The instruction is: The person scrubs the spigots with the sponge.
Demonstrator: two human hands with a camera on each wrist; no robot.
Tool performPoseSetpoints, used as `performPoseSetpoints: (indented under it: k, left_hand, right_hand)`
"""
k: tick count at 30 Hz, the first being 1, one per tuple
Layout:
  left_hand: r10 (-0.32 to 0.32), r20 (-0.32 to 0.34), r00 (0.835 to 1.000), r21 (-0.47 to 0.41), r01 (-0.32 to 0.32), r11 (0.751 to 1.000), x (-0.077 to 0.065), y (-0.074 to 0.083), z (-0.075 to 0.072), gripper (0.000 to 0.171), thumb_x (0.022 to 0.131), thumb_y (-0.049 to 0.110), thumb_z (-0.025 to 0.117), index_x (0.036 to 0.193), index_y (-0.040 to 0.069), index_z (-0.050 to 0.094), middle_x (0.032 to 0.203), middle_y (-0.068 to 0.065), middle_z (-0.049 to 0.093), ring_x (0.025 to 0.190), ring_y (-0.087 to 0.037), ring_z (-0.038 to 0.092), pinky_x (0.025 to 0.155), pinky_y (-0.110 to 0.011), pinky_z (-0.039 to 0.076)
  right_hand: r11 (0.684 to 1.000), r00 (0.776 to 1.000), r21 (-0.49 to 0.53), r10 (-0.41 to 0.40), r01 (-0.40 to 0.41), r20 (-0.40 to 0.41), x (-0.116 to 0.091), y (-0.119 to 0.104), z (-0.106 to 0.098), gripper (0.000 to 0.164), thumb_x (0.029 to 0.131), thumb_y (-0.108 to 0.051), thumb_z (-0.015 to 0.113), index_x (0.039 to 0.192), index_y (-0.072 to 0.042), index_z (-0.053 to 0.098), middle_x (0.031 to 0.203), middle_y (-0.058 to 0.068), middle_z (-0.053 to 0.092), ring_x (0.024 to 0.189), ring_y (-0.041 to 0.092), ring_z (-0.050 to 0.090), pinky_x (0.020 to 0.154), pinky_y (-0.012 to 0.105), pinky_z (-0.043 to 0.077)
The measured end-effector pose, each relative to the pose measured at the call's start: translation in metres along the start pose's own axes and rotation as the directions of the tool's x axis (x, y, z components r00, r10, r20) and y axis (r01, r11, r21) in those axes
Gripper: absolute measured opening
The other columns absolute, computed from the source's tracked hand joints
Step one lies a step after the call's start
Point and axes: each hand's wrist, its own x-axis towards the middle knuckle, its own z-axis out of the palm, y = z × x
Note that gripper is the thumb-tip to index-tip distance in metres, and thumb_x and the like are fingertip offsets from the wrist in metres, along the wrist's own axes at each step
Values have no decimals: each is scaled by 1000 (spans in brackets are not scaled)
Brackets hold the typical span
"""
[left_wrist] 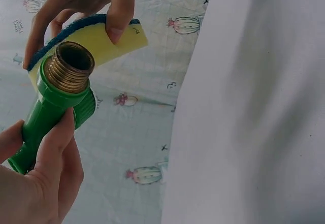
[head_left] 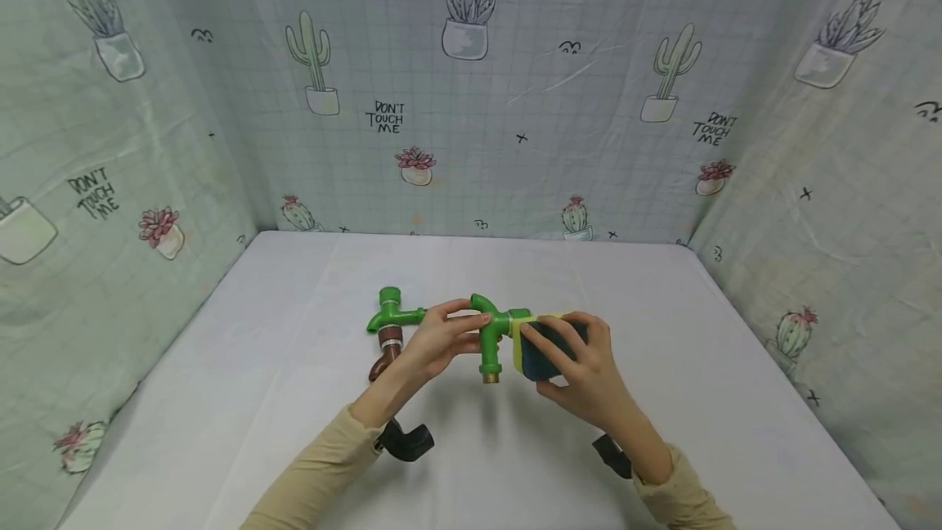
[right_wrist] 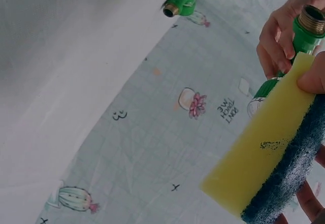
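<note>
My left hand grips a green tap by its body, raised above the table. The brass threaded end of the tap points toward the camera in the left wrist view. In my right hand is a sponge, yellow foam with a dark blue scouring side. Fingers are spread over the blue side, and the thumb presses on the yellow foam. The sponge is bent slightly, its yellow face right at the round ribbed green end of the tap.
A second green tap lies on the white table left of my left hand. Just in front of it is a brown tap-like piece, partly behind my left forearm. A cactus-print cloth surrounds the table at the back and sides.
</note>
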Motion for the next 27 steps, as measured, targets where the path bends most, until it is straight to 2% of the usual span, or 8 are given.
performPoseSetpoints:
  k: [4, 8, 11, 15, 18, 22, 27]
  left_hand:
    - [33, 25, 999, 129, -36, 991, -2, -2, -1, 42, 83, 6, 61, 121, -5, 46, 91, -5, 65, 72, -15, 67, 70, -36, 55]
    - [51, 87, 995, 248, -72, 966, -5, -3, -2, 38, 80, 6, 64, 114, -7, 53, 89, -2, 64, 71, -12, 66, 70, -39, 55]
    - [67, 143, 987, 295, -108, 949, -6, -4, -2, 37, 79, 6, 65, 112, -8, 54, 90, -4, 63, 71, -11, 65, 71, -41, 55]
    - [82, 186, 979, 328, -140, 934, -8, -4, -3, 36, 78, 3, 65, 110, -9, 56, 91, -6, 62, 71, -10, 64, 69, -41, 55]
    - [66, 209, 976, 334, -135, 933, -9, -5, -2, 36, 78, 3, 65, 111, -9, 55, 93, -8, 62, 71, -10, 64, 69, -41, 55]
    - [47, 194, 980, 319, -109, 941, -10, -6, 0, 38, 79, 4, 63, 114, -9, 53, 97, -12, 61, 71, -9, 64, 70, -39, 55]
    - [81, 161, 984, 307, -128, 943, -9, -7, 2, 37, 81, 4, 62, 114, -8, 52, 97, -9, 61, 73, -8, 63, 68, -34, 55]
  right_hand:
    - [999, 999, 24, 36, -36, 28, 1, -1, -1, 82, 48, -26, 84, 123, -14, 53, 117, 12, 50, 101, 33, 38, 83, 52, 32]
    - [995, 995, 62, 77, -81, 64, 3, 1, -3, 78, 52, -25, 79, 125, -16, 51, 119, 10, 48, 99, 31, 37, 81, 51, 33]
    - [990, 991, 92, 97, -106, 93, 7, 4, -3, 77, 53, -26, 78, 125, -17, 51, 118, 9, 48, 97, 29, 37, 77, 50, 35]
    - [983, 984, 123, 121, -137, 128, 12, 8, -1, 76, 55, -27, 77, 125, -19, 51, 117, 7, 48, 95, 26, 37, 74, 47, 37]
    - [977, 980, 135, 143, -162, 142, 14, 12, -1, 76, 56, -27, 77, 126, -19, 50, 118, 7, 48, 95, 25, 36, 74, 45, 37]
    - [973, 977, 152, 152, -174, 147, 16, 14, -3, 77, 56, -25, 77, 128, -19, 49, 120, 7, 47, 96, 25, 36, 74, 45, 36]
    - [964, 972, 177, 169, -197, 162, 16, 14, -9, 77, 57, -24, 76, 128, -21, 49, 120, 5, 48, 97, 23, 36, 74, 43, 38]
